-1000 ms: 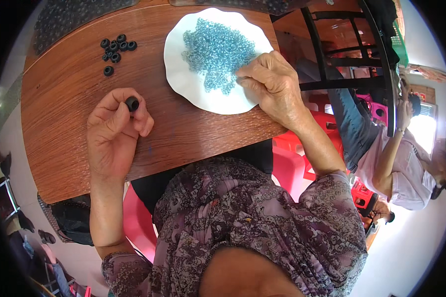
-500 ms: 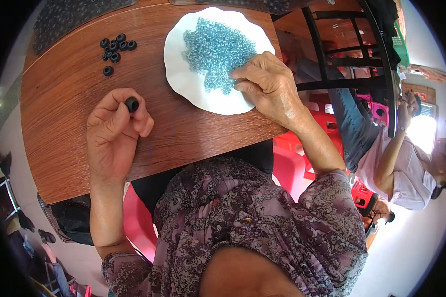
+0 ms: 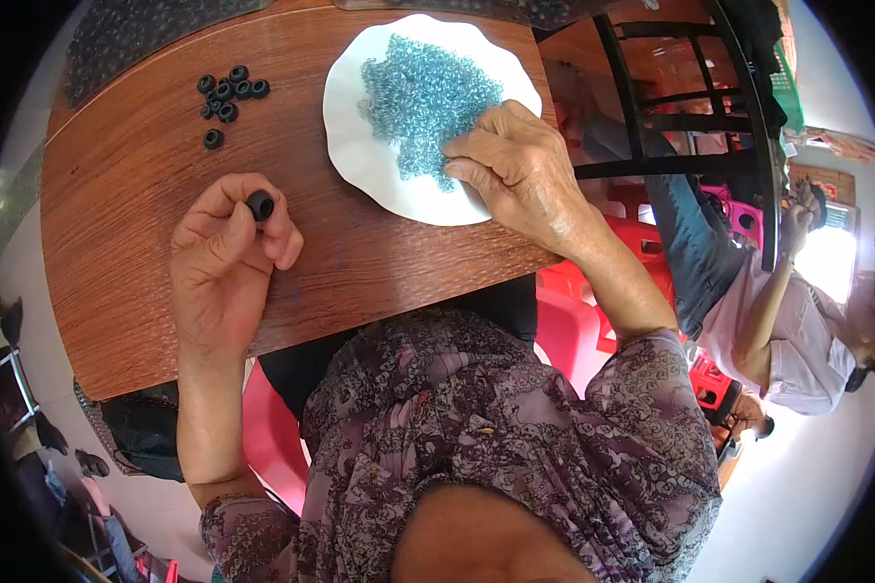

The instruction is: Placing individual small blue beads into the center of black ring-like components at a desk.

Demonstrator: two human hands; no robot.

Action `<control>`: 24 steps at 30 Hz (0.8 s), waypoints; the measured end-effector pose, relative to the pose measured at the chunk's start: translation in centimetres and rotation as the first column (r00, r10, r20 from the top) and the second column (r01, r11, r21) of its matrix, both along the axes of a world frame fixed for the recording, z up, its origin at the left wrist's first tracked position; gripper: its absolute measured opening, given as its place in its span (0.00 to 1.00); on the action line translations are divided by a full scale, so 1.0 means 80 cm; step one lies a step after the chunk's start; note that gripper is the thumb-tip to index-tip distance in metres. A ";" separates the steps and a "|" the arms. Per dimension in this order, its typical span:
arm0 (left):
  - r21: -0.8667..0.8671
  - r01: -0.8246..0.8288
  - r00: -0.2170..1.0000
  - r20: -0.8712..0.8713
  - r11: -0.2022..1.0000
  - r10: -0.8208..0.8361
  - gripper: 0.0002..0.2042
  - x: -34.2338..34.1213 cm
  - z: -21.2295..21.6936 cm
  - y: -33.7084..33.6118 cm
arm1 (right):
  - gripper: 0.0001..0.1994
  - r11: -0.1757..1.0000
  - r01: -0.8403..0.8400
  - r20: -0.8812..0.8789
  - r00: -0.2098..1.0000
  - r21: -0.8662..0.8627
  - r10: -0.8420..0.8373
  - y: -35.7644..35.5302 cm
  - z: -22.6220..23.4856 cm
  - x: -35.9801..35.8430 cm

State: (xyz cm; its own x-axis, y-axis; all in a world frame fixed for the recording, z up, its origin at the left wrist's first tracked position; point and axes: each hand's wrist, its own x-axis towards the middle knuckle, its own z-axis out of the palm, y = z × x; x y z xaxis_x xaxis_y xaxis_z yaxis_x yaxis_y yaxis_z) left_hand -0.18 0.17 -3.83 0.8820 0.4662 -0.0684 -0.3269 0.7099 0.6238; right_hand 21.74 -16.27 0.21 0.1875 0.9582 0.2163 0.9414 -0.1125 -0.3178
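My left hand [image 3: 226,255] is held over the table, pinching a small black ring-shaped piece [image 3: 260,205] between thumb and fingers, its hole facing up and right. At the plate, my right hand [image 3: 523,175] has thumb and forefinger pressed together at the lower right edge of a heap of tiny shiny blue-silver coil-like pieces [image 3: 426,97]. Whatever lies between those fingertips is too small to make out. The heap rests on a white plate with a wavy rim [image 3: 348,146]. Several more black ring-shaped pieces [image 3: 226,91] lie loosely grouped at the far left, with one slightly apart.
The wooden table [image 3: 117,262] has its front edge close to my body. Clear bags of dark round pieces [image 3: 156,39] lie along its far side. A black metal frame [image 3: 690,121] stands to the right, with red plastic stools [image 3: 578,282] below and a seated person [image 3: 787,330] beyond.
My right hand has shifted slightly left and down along the heap, its fingertips still pinched. My left hand holds the black ring-shaped piece almost unmoved.
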 end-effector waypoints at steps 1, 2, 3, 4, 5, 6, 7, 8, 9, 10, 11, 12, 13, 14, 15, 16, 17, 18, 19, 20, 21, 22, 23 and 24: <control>0.005 -0.001 1.000 0.003 1.000 0.001 0.12 0.000 0.000 0.000 | 0.07 1.000 -0.009 0.006 1.000 0.008 0.009 0.001 -0.001 0.000; 0.006 -0.002 1.000 0.003 1.000 0.002 0.12 0.000 0.000 0.000 | 0.06 1.000 -0.018 0.012 1.000 0.016 0.017 0.002 -0.003 0.001; -0.001 0.002 1.000 0.006 1.000 -0.002 0.12 0.001 0.000 0.000 | 0.06 1.000 -0.018 0.013 1.000 0.017 0.018 0.002 -0.003 0.001; -0.008 0.006 1.000 0.009 1.000 -0.006 0.12 0.001 0.000 0.000 | 0.05 0.999 -0.024 0.009 1.000 0.027 0.024 0.003 -0.004 0.002; -0.007 0.006 1.000 0.010 1.000 -0.006 0.12 0.002 -0.001 0.000 | 0.05 0.999 -0.030 0.007 1.000 0.038 0.029 0.004 -0.004 0.003; -0.001 0.010 1.000 0.014 1.000 -0.010 0.12 0.002 -0.002 0.001 | 0.05 0.999 -0.029 0.008 1.000 0.038 0.029 0.003 -0.004 0.004; 0.006 0.011 1.000 0.017 1.000 -0.011 0.12 0.002 -0.002 0.001 | 0.04 0.998 -0.033 -0.001 0.999 0.053 0.033 0.002 -0.003 0.006; 0.007 0.010 1.000 0.017 1.000 -0.010 0.12 0.002 -0.001 0.001 | 0.04 0.997 -0.037 -0.011 0.999 0.068 0.038 0.001 -0.002 0.007; 0.000 0.009 1.000 0.016 1.000 -0.009 0.12 0.003 0.000 0.001 | 0.04 0.997 -0.037 -0.010 0.999 0.069 0.038 -0.001 0.001 0.007; -0.007 0.008 1.000 0.015 1.000 -0.008 0.12 0.002 0.000 0.001 | 0.03 0.998 0.040 -0.181 0.983 0.058 -0.029 -0.004 0.006 0.005; -0.006 0.008 1.000 0.015 1.000 -0.008 0.12 0.002 -0.001 0.001 | 0.03 0.993 0.114 -0.345 0.934 0.035 -0.096 -0.005 0.010 0.004; -0.003 0.004 1.000 0.009 1.000 -0.004 0.13 0.002 -0.001 0.001 | 0.03 0.993 0.114 -0.345 0.934 0.036 -0.095 -0.006 0.014 0.003; 0.001 0.001 1.000 0.005 1.000 -0.001 0.13 0.002 -0.001 0.001 | 0.03 0.982 0.190 -0.517 0.839 -0.015 -0.170 -0.007 0.019 0.003; 0.004 0.001 1.000 0.005 1.000 -0.001 0.13 0.002 -0.001 0.002 | 0.04 0.964 0.253 -0.666 0.707 -0.078 -0.239 -0.008 0.022 0.003; 0.001 0.002 1.000 0.004 1.000 -0.002 0.12 0.002 0.000 0.002 | 0.04 0.965 0.253 -0.666 0.707 -0.074 -0.236 -0.008 0.024 0.004; -0.003 0.002 1.000 0.003 1.000 -0.002 0.12 0.002 0.000 0.002 | 0.04 0.966 0.246 -0.715 0.661 -0.082 -0.229 -0.009 0.025 0.006; 0.002 0.001 1.000 0.003 1.000 -0.001 0.12 0.003 0.000 0.002 | 0.05 0.968 0.237 -0.760 0.612 -0.088 -0.219 -0.009 0.026 0.006; 0.009 0.006 1.000 -0.007 1.000 -0.006 0.11 0.004 0.000 0.002 | 0.05 0.968 0.235 -0.762 0.611 -0.082 -0.213 -0.008 0.028 0.005; 0.017 0.007 1.000 -0.019 1.000 -0.006 0.10 0.004 0.001 0.002 | 0.05 0.968 0.237 -0.788 0.579 -0.082 -0.208 -0.006 0.030 0.003; 0.026 -0.001 1.000 -0.023 1.000 0.001 0.10 0.004 0.003 0.001 | 0.06 0.968 0.237 -0.813 0.546 -0.080 -0.201 -0.004 0.032 0.000; 0.010 -0.005 0.998 -0.055 1.000 0.006 0.10 0.005 0.007 -0.002 | 0.06 0.971 0.228 -0.818 0.544 -0.072 -0.188 -0.001 0.033 -0.003; -0.004 -0.013 0.996 -0.089 1.000 0.012 0.09 0.006 0.010 -0.004 | 0.06 0.976 0.212 -0.848 0.509 -0.046 -0.151 0.003 0.033 -0.006; 0.009 -0.025 0.995 -0.095 1.000 0.026 0.09 0.007 0.013 -0.007 | 0.06 0.980 0.196 -0.875 0.471 -0.020 -0.112 0.007 0.033 -0.011; -0.041 -0.012 0.995 -0.097 0.999 0.008 0.08 0.009 0.017 -0.010 | 0.06 0.983 0.183 -0.880 0.466 -0.008 -0.094 0.011 0.037 -0.016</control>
State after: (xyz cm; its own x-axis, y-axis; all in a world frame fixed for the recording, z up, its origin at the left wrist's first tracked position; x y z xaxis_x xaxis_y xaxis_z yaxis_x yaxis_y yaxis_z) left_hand 0.58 -0.63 -2.49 0.8655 0.4700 -0.1731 -0.2734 0.7329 0.6230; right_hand 20.45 -15.40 3.13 0.4496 0.8905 -0.0697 0.1435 -0.1490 -0.9784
